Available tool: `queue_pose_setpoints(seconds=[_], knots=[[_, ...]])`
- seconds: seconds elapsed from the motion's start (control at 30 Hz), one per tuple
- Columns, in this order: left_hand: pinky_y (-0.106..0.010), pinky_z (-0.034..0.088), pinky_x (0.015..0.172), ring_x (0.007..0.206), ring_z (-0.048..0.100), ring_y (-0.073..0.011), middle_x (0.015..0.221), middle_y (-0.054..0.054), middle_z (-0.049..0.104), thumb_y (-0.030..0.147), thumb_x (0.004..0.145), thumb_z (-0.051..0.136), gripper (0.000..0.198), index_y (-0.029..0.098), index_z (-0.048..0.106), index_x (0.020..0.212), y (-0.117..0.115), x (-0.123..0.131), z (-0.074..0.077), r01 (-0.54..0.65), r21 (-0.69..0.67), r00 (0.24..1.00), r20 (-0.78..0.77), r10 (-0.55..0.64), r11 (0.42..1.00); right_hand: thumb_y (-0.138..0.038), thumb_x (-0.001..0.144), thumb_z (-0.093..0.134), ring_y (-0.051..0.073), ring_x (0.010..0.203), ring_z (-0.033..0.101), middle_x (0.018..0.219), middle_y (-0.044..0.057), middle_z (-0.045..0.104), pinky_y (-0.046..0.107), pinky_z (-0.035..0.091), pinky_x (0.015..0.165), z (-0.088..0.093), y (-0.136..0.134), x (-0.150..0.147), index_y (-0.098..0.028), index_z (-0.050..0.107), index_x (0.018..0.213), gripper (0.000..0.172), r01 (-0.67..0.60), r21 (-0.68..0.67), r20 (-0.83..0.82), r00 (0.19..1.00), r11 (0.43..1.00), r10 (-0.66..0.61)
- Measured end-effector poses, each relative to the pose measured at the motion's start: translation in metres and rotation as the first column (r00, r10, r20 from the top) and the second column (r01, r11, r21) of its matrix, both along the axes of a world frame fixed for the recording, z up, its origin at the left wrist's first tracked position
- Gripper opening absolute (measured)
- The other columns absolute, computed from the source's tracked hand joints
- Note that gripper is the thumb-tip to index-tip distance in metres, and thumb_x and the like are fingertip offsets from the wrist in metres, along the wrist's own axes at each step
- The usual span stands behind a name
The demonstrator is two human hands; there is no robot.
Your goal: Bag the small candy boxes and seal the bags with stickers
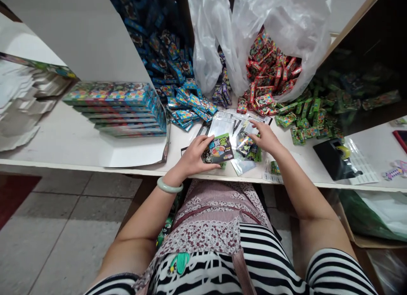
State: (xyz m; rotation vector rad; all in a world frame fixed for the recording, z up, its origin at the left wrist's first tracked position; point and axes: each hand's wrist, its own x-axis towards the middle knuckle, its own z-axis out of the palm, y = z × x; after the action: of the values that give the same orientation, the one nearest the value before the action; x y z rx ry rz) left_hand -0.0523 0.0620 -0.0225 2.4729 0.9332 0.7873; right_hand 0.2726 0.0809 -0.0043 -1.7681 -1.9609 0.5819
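Left hand (197, 157) pinched dark printed packet (219, 150), just left of right hand (266, 137); right fingers curved over small packets (244, 144), could not tell whether gripping.

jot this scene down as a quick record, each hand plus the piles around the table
left hand: holding a dark card with a green top edge
right hand: over small packets, thumb and forefinger apart; grip unclear
blue packets: heaped beyond the left hand
red packets: in and spilling from a clear plastic bag
green packets: heaped right of the red
boxes: stacked at left
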Motion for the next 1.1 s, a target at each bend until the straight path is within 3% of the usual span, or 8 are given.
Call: queue_pose_setpoints(seconds=[0.07, 0.23, 0.37, 0.5, 0.6, 0.67, 0.87, 1.1], knots=[[-0.057, 0.048, 0.108, 0.128, 0.053, -0.0357, 0.138, -0.017, 0.049, 0.065, 0.075, 0.077, 0.099, 0.023, 0.036, 0.155, 0.000, -0.005, -0.002, -0.024, -0.019, 1.000, -0.005, 0.024, 1.000, -0.039, 0.086, 0.064, 0.035, 0.117, 0.058, 0.123, 0.018, 0.067, 0.051, 0.044, 0.103, -0.001, -0.013, -0.005, -0.014, 0.059, 0.131, 0.052, 0.084, 0.098, 0.086, 0.992, 0.992, -0.092], [-0.057, 0.047, 0.109, 0.127, 0.053, -0.0360, 0.137, -0.017, 0.051, 0.065, 0.072, 0.079, 0.101, 0.022, 0.038, 0.154, 0.003, -0.010, -0.009, -0.044, -0.023, 0.999, 0.004, 0.044, 0.999, -0.052, 0.077, 0.073, 0.041, 0.120, 0.053, 0.129, 0.022, 0.060, 0.057, 0.044, 0.098, -0.015, -0.046, -0.023, -0.016, 0.056, 0.130, 0.066, 0.077, 0.034, 0.287, 0.954, 0.996, -0.084], [-0.057, 0.048, 0.107, 0.127, 0.053, -0.0362, 0.136, -0.018, 0.051, 0.066, 0.073, 0.078, 0.102, 0.021, 0.037, 0.154, 0.004, -0.006, -0.009, 0.011, 0.009, 1.000, -0.008, -0.011, 1.000, -0.042, 0.075, 0.074, 0.039, 0.115, 0.057, 0.119, 0.018, 0.063, 0.057, 0.047, 0.097, -0.009, -0.050, -0.023, -0.019, 0.061, 0.123, 0.054, 0.064, 0.055, 0.200, 0.977, 0.996, -0.074], [-0.058, 0.048, 0.106, 0.125, 0.053, -0.0365, 0.137, -0.018, 0.051, 0.067, 0.073, 0.077, 0.100, 0.021, 0.038, 0.153, 0.003, -0.006, -0.006, 0.030, 0.001, 1.000, 0.002, -0.030, 1.000, -0.041, 0.080, 0.072, 0.034, 0.128, 0.053, 0.132, 0.013, 0.057, 0.055, 0.044, 0.110, 0.031, -0.054, -0.009, -0.027, 0.059, 0.130, 0.054, -0.178, 0.201, -0.032, 0.982, 0.963, 0.188], [-0.059, 0.048, 0.107, 0.126, 0.053, -0.0367, 0.137, -0.018, 0.050, 0.067, 0.072, 0.078, 0.102, 0.022, 0.038, 0.154, 0.001, -0.007, -0.004, 0.061, -0.021, 0.998, 0.025, -0.061, 0.998, -0.039, 0.083, 0.072, 0.031, 0.132, 0.052, 0.140, 0.010, 0.052, 0.052, 0.045, 0.112, 0.058, -0.059, -0.006, -0.032, 0.057, 0.136, 0.055, -0.438, 0.151, -0.027, 0.894, 0.886, 0.447], [-0.059, 0.048, 0.107, 0.127, 0.052, -0.0366, 0.137, -0.018, 0.050, 0.068, 0.071, 0.078, 0.104, 0.022, 0.036, 0.154, 0.000, -0.005, -0.004, 0.092, -0.021, 0.996, 0.019, -0.092, 0.996, -0.036, 0.083, 0.072, 0.031, 0.130, 0.054, 0.140, 0.012, 0.053, 0.052, 0.047, 0.109, 0.066, -0.060, -0.010, -0.030, 0.059, 0.136, 0.055, -0.526, 0.097, 0.030, 0.850, 0.845, 0.525], [-0.058, 0.048, 0.105, 0.125, 0.053, -0.0368, 0.136, -0.019, 0.050, 0.068, 0.073, 0.077, 0.103, 0.021, 0.036, 0.154, -0.003, 0.000, -0.004, 0.114, -0.013, 0.993, -0.032, -0.115, 0.993, -0.032, 0.078, 0.077, 0.035, 0.121, 0.059, 0.135, 0.017, 0.058, 0.054, 0.052, 0.102, 0.066, -0.056, -0.021, -0.023, 0.065, 0.131, 0.055, -0.585, 0.010, 0.188, 0.798, 0.811, 0.573], [-0.056, 0.050, 0.103, 0.123, 0.053, -0.0360, 0.134, -0.019, 0.051, 0.068, 0.073, 0.076, 0.102, 0.020, 0.037, 0.153, -0.003, 0.000, -0.006, 0.174, -0.021, 0.984, -0.039, -0.175, 0.985, -0.032, 0.077, 0.079, 0.034, 0.122, 0.059, 0.134, 0.015, 0.059, 0.053, 0.053, 0.101, 0.069, -0.058, -0.021, -0.025, 0.066, 0.130, 0.055, -0.612, -0.010, 0.159, 0.780, 0.791, 0.605]])
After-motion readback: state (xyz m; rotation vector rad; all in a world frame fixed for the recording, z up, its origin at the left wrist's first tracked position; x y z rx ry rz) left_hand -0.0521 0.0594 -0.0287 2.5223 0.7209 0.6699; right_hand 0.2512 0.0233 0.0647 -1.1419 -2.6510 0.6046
